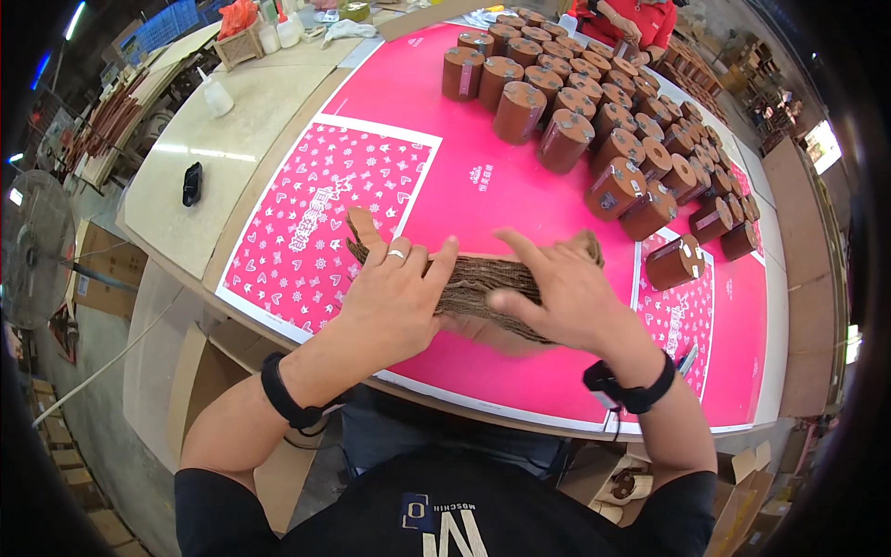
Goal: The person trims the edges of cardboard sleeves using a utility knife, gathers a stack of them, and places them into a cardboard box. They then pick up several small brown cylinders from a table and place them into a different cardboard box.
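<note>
While hands (pixel 385 302) hold a brown stack (pixel 487 284) — pink-covered table (pixel 455 212), fan (pixel 42 251), grey floor (pixel 130 450)

Massed brown cylinders (pixel 613 122), cardboard boxes (pixel 109 271) and a large fan (pixel 42 249) (round and caged) mark this as a workshop.

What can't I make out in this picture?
Head view: underside of the brown bundle, facing away from the camera.
Head view: palms of the left hand and right hand, hidden by the hands' own backs.
Head view: co-worker's head, cut off by the upper edge.
Head view: rear brown cylinders' bases, behind front cylinders.
</note>
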`<state>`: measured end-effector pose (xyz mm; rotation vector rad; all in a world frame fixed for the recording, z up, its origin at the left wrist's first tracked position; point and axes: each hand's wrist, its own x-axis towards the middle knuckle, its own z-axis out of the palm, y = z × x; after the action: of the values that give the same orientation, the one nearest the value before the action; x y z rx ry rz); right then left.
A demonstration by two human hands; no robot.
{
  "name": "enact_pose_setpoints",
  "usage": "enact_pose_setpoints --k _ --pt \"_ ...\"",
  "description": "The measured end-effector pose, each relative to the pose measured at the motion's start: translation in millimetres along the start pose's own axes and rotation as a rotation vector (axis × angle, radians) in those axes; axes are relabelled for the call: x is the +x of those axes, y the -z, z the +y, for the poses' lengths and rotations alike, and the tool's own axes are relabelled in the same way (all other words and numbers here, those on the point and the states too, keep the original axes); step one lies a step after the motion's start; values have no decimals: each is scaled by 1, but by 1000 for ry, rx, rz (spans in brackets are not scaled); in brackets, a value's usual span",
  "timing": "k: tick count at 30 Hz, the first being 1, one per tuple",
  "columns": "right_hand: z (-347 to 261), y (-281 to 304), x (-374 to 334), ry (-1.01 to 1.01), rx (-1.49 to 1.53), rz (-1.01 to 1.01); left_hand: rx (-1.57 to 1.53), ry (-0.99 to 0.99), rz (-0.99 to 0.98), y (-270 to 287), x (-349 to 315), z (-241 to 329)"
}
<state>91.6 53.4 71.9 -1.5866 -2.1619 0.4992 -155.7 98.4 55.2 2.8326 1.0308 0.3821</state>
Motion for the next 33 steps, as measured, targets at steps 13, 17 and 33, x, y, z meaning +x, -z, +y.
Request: enact_pose_setpoints --k 13,17,33 --pt "-22 -7 -37 -50 -501 73 329 -126 -101 19 3 23" --pt "-15 -8 -33 -39 -488 -11 226 -113 -198 15 23 35" --pt "20 10 -65 -138 248 -33 -15 -164 -197 3 17 46"
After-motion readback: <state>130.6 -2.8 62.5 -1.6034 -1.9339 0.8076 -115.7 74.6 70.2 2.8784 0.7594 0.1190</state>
